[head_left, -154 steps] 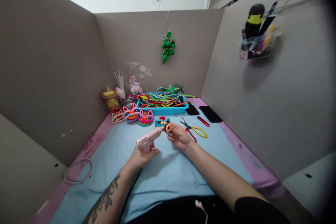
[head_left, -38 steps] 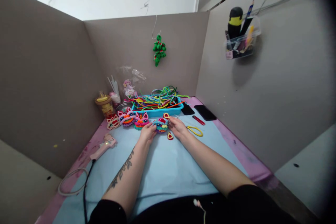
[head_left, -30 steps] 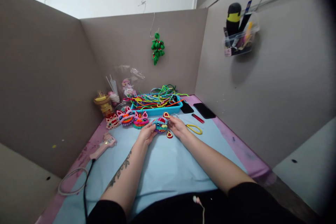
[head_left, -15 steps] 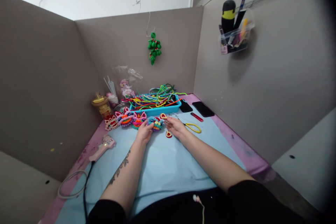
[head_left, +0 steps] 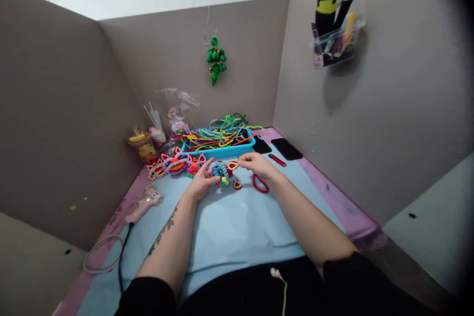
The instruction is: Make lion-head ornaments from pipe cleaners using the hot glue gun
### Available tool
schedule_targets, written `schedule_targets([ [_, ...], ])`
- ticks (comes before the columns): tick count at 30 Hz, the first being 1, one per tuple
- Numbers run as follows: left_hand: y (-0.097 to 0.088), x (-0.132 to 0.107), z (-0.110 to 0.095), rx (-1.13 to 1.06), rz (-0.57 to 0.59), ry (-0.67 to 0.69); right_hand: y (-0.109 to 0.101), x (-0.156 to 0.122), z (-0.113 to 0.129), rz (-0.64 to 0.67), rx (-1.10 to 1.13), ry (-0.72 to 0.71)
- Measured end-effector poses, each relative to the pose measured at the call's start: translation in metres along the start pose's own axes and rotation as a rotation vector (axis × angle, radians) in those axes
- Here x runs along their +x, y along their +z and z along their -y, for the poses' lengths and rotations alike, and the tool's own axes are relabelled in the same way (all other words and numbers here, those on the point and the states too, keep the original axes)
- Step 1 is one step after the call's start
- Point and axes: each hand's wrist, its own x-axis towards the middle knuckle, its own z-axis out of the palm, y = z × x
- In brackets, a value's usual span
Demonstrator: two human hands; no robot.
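Note:
My left hand (head_left: 202,182) holds a small blue fuzzy animal head (head_left: 221,174), which looks made of pipe cleaners, its thumb across the front. At the head's upper right, my right hand (head_left: 255,164) pinches the edge of a red-and-cream teardrop piece (head_left: 233,165); whether that piece touches the head I cannot tell. A second red-and-cream teardrop piece (head_left: 237,185) is just below, close to the head. Under my right wrist shows a red loop (head_left: 260,190), partly covered, its kind unclear.
Several finished fuzzy heads (head_left: 175,162) stand left of my hands. Behind is a blue tray (head_left: 222,151) of coloured pipe cleaners. A pink glue gun (head_left: 144,207) with a cable lies left. Phones (head_left: 287,151) and a red utility knife (head_left: 277,160) lie right. Grey partitions (head_left: 237,59) enclose the table.
The blue head has turned and sits nearer the teardrop pieces. My right hand now pinches the upper piece. The yellow loop by my right hand is gone from view; a red loop shows there.

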Motion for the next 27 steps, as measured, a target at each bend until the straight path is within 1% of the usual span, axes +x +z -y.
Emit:
schedule_targets([
  [4,0.002,0.000,-0.003,0.049,0.021,-0.027,0.004,-0.002,0.002,-0.030,-0.006,0.050],
  [6,0.002,0.000,-0.003,0.050,0.029,-0.033,0.004,-0.002,0.003,-0.024,-0.010,0.073],
  [16,0.001,0.000,0.000,0.047,0.043,-0.043,0.002,0.005,-0.011,0.002,-0.010,0.101],
  [20,0.001,0.000,0.000,0.042,0.060,-0.039,0.003,0.006,-0.013,0.008,-0.002,0.115],
  [27,0.003,-0.001,-0.001,0.037,0.056,-0.044,0.005,0.007,-0.014,-0.004,-0.027,0.140],
])
